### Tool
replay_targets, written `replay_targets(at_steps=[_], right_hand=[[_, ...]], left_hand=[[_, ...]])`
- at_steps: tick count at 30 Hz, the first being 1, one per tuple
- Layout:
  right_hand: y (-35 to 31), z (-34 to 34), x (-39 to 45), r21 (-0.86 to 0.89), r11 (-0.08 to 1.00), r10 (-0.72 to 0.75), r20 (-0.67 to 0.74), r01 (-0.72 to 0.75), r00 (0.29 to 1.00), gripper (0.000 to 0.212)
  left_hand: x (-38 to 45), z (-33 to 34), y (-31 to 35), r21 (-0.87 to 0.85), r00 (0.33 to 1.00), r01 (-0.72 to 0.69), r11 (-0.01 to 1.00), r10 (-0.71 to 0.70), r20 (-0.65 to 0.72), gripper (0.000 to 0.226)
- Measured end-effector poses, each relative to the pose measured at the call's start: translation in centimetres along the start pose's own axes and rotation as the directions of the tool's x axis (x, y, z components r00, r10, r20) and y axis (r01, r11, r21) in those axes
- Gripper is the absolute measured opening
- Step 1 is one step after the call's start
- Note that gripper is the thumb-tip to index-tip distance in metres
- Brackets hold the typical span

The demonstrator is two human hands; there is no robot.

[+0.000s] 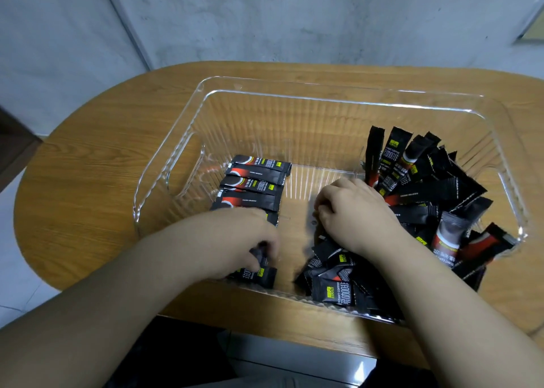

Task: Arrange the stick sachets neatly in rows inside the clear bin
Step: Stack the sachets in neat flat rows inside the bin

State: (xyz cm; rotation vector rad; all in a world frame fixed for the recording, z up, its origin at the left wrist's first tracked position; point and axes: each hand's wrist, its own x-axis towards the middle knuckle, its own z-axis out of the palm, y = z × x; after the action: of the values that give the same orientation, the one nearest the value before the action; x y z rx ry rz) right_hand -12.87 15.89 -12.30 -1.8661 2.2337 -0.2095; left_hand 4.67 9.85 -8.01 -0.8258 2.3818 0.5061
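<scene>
Left hand (250,240) pinches one sachet (260,256) at the near end of the flat row (253,181), left side of the clear bin (294,93). Right hand (350,211) has fingers curled on the loose pile (426,205) at right; can't tell whether it holds anything.

Clear ribbed plastic bin (188,140), glossy – matt foil sachets (253,181), wood-grain table (88,181)

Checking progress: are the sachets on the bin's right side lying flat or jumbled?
Jumbled: the right-side sachets lean and overlap at mixed angles, some standing on end.
</scene>
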Motion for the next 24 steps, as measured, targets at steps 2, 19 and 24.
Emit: replay_targets(at_steps=[2,19,24], right_hand=[[0.0,-0.1,-0.1,0.009,1.000,-0.002,0.000,0.002,1.000,0.027],[-0.3,-0.5,-0.2,0.031,1.000,0.000,0.022,-0.001,1.000,0.024],[-0.3,-0.5,-0.2,0.041,0.999,0.008,0.024,-0.009,1.000,0.025]], left_hand=[[-0.1,0.8,0.3,-0.002,0.994,-0.105,0.995,0.105,0.010,0.028],[1.6,1.2,2.4,-0.360,0.989,-0.123,0.925,0.084,-0.124,0.018],[3.0,1.6,4.0,-0.338,0.997,-0.032,0.941,0.005,-0.081,0.020]])
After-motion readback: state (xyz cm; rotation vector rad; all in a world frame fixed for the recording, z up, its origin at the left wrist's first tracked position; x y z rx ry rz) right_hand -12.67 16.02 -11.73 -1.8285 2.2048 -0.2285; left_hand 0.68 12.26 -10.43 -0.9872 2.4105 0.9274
